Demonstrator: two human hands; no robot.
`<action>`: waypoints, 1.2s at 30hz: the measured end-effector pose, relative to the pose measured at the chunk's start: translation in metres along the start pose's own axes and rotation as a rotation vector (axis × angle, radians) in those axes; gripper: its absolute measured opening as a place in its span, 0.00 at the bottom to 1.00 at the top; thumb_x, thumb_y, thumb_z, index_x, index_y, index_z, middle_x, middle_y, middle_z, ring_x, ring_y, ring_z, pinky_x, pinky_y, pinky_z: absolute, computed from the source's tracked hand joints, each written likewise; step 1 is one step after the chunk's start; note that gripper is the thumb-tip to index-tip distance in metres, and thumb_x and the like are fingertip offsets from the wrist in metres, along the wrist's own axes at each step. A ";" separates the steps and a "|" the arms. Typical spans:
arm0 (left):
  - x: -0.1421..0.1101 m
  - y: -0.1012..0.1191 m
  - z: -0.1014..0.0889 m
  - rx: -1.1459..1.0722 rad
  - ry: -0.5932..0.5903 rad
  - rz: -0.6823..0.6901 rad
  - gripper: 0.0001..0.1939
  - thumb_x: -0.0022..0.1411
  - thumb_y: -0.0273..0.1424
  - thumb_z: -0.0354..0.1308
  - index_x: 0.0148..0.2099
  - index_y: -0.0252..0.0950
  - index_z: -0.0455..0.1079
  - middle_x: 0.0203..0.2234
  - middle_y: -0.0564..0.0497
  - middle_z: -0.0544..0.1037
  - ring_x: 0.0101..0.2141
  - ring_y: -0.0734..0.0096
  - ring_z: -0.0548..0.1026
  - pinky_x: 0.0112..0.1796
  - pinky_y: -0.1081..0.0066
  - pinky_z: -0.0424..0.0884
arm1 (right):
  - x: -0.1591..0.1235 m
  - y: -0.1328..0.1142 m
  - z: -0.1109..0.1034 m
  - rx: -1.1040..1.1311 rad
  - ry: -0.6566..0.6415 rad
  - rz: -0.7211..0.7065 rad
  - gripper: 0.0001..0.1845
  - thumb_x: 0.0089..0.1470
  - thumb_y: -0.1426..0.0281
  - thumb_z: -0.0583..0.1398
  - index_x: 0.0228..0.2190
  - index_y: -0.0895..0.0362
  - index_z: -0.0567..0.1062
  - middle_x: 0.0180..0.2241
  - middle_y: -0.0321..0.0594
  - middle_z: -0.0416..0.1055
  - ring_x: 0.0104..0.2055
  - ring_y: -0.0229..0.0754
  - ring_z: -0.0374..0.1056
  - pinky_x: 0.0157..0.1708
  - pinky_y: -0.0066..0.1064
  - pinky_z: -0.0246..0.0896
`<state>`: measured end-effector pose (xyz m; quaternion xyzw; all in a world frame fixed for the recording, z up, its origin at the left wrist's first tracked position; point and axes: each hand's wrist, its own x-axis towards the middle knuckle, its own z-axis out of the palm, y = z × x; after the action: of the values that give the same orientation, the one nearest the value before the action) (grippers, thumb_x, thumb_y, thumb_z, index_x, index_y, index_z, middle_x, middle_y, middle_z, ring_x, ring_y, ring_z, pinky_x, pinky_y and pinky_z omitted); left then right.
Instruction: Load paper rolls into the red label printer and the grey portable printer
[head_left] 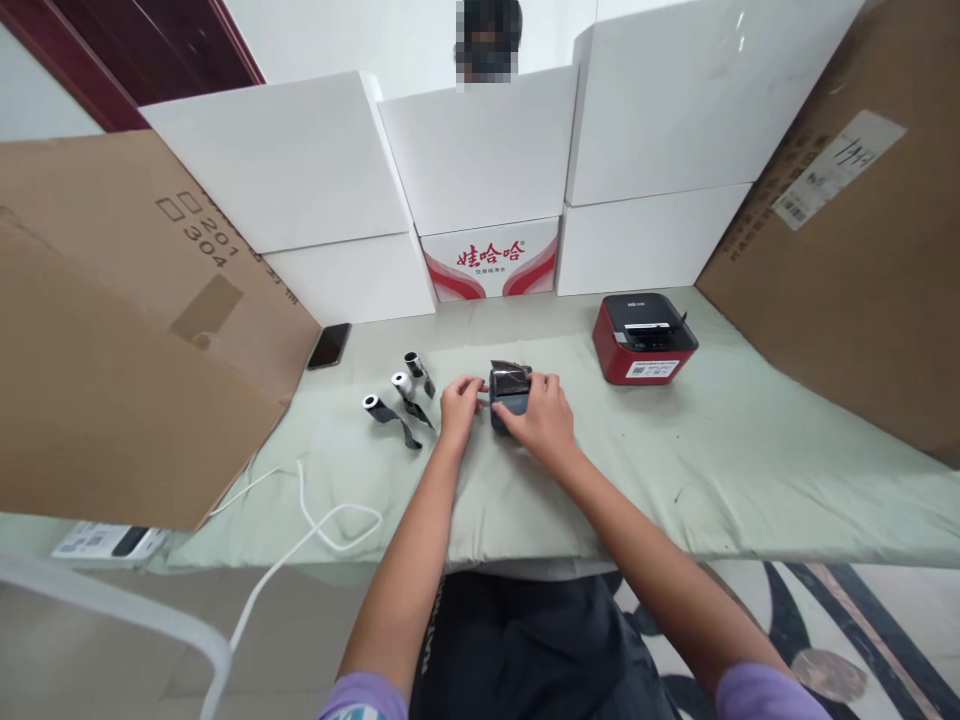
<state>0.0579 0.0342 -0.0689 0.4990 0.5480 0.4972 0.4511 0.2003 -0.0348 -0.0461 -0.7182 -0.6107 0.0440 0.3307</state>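
Note:
A small dark portable printer (509, 392) stands on the cloth-covered table in front of me, with a shiny see-through dark piece at its top. My right hand (546, 415) grips its right side, thumb across the front. Close at the printer's left edge is my left hand (460, 408), its fingers curled together; whatever lies between them is too small to make out. Left of that hand lie three small rolls: a dark roll with a white core (382, 408), a white-ended roll (405, 386) and a black roll (415, 364), each with a dark strip trailing off.
A red and black desktop printer (646, 340) sits to the right. A phone (329, 346) lies at the back left. White boxes (480, 150) wall the back; cardboard sheets (135, 330) flank both sides. A white cable (315, 525) crosses the left front. A person's head (489, 40) shows behind.

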 end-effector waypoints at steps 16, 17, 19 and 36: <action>-0.002 -0.002 0.005 0.023 -0.040 0.023 0.12 0.57 0.39 0.57 0.34 0.35 0.75 0.27 0.48 0.81 0.18 0.77 0.67 0.25 0.73 0.64 | 0.070 0.039 -0.022 -0.132 0.093 0.111 0.65 0.45 0.58 0.67 0.71 0.59 0.37 0.58 0.59 0.61 0.56 0.62 0.60 0.55 0.50 0.54; -0.002 -0.002 0.006 0.031 -0.043 0.025 0.12 0.57 0.39 0.57 0.34 0.35 0.75 0.27 0.48 0.81 0.18 0.77 0.67 0.25 0.73 0.64 | 0.078 0.044 -0.021 -0.159 0.099 0.120 0.66 0.44 0.58 0.68 0.71 0.58 0.36 0.57 0.60 0.61 0.55 0.62 0.60 0.54 0.50 0.54; -0.002 -0.002 0.006 0.053 -0.051 0.034 0.12 0.57 0.38 0.57 0.34 0.36 0.75 0.27 0.48 0.81 0.19 0.77 0.68 0.26 0.72 0.65 | 0.090 0.053 -0.016 -0.203 0.098 0.127 0.66 0.44 0.59 0.68 0.71 0.58 0.35 0.57 0.60 0.61 0.54 0.62 0.61 0.53 0.49 0.54; -0.006 -0.002 0.007 0.134 -0.064 0.057 0.12 0.59 0.39 0.56 0.35 0.36 0.75 0.27 0.49 0.81 0.19 0.76 0.68 0.25 0.73 0.64 | 0.052 0.088 -0.060 -0.218 0.419 -0.069 0.42 0.56 0.56 0.59 0.65 0.61 0.55 0.57 0.61 0.56 0.59 0.64 0.52 0.57 0.59 0.50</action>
<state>0.0655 0.0291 -0.0712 0.5590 0.5510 0.4559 0.4196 0.3158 -0.0164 -0.0283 -0.7216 -0.5541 -0.1835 0.3723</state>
